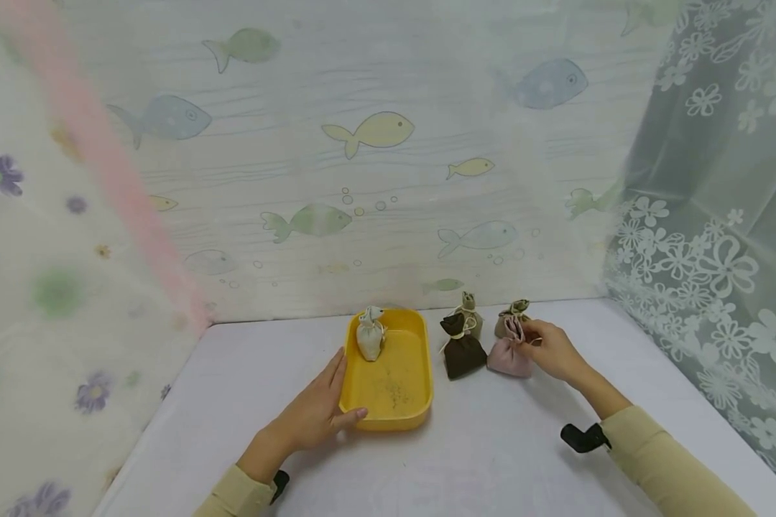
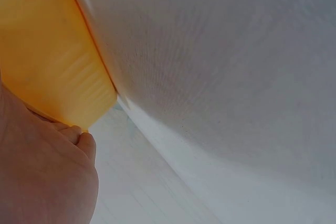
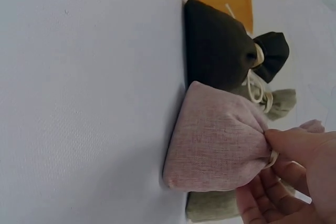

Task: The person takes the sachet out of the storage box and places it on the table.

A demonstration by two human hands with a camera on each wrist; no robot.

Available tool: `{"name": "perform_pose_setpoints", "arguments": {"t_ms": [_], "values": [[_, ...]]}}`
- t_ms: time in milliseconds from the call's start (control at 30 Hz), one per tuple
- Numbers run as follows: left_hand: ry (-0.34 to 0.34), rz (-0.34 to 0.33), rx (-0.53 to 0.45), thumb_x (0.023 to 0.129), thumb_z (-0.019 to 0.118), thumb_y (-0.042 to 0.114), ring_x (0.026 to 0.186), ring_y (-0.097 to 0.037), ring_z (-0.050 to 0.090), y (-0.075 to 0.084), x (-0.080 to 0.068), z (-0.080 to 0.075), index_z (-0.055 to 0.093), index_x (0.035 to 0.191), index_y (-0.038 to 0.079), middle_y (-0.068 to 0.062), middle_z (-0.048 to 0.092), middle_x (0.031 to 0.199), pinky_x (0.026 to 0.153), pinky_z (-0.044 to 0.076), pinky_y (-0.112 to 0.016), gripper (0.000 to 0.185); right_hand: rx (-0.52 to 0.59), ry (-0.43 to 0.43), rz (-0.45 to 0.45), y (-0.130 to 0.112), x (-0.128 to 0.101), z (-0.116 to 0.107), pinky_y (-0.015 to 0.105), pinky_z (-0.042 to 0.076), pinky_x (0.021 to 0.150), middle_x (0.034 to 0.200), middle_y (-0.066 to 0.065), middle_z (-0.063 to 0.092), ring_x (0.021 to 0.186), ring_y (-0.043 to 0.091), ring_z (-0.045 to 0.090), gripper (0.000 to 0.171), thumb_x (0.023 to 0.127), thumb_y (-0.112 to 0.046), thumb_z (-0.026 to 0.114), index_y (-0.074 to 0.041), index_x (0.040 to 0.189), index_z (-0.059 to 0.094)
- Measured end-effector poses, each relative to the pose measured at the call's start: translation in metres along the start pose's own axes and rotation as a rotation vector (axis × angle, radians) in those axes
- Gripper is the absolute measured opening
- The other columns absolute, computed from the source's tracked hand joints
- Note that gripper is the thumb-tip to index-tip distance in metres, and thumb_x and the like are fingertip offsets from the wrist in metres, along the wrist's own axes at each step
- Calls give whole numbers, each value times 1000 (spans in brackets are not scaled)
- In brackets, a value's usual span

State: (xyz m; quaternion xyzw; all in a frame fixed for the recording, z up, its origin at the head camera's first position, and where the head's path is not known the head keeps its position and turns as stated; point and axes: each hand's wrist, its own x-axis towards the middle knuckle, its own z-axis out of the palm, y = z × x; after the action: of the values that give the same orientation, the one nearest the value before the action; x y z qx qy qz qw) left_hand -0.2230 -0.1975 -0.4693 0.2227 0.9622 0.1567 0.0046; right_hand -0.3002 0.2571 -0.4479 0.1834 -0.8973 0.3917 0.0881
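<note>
My left hand [image 1: 317, 406] rests along the left side and near corner of a yellow plastic tray [image 1: 420, 373], its thumb on the near rim and its fingers extended along the wall. Inside the tray, toward the far left, stands a pale grey cloth pouch [image 1: 370, 337] tied at the neck. With thumb and fingers my right hand [image 1: 556, 350] pinches the tied neck of a pink drawstring pouch [image 3: 218, 140]. A black pouch [image 1: 463, 355] stands just left of the pink one. Behind them are two olive-brown pouches, one [image 1: 470, 319] at the left and one [image 1: 516, 310] partly hidden at the right.
A white cloth covers the table [image 1: 491, 459]. Behind it hangs a curtain [image 1: 388, 179] printed with fish, and a lace-patterned sheet [image 1: 705, 251] hangs at the right. Dark specks [image 1: 397, 391] mark the tray floor. A black device [image 1: 584, 436] sits at the right wrist.
</note>
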Motion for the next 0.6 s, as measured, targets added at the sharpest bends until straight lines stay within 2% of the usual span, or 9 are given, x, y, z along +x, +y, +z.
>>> {"name": "perform_pose_setpoints", "arguments": {"t_ms": [133, 367, 467, 600], "values": [[2, -2, -5, 97, 56, 65, 156, -31, 14, 1, 0, -1, 6, 162, -3, -16, 1, 172, 124, 22, -48, 107, -11, -13, -1, 0, 1, -2, 36, 56, 79, 97, 16, 70, 90, 25, 64, 21, 92, -1, 70, 11, 110, 69], [-13, -17, -19, 96, 56, 67, 157, -30, 14, 1, -1, 0, 6, 163, -2, -14, -2, 172, 124, 22, -48, 107, -37, -66, 16, 1, 5, -9, 27, 49, 65, 92, 11, 67, 85, 20, 59, 10, 95, -3, 68, 4, 101, 69], [-2, -15, -14, 96, 55, 67, 156, -30, 14, 0, -1, 1, 6, 163, -1, -14, -1, 172, 124, 22, -48, 108, -29, -90, 38, 3, 6, -10, 27, 48, 64, 92, 11, 67, 85, 20, 59, 14, 96, -5, 67, 5, 105, 69], [7, -8, -17, 96, 56, 67, 156, -30, 15, -1, 0, 2, 6, 163, -1, -14, 0, 172, 124, 23, -48, 108, -16, -87, 70, 5, 6, -10, 29, 52, 68, 99, 14, 69, 91, 25, 63, 28, 95, -8, 69, 9, 118, 68]]}}
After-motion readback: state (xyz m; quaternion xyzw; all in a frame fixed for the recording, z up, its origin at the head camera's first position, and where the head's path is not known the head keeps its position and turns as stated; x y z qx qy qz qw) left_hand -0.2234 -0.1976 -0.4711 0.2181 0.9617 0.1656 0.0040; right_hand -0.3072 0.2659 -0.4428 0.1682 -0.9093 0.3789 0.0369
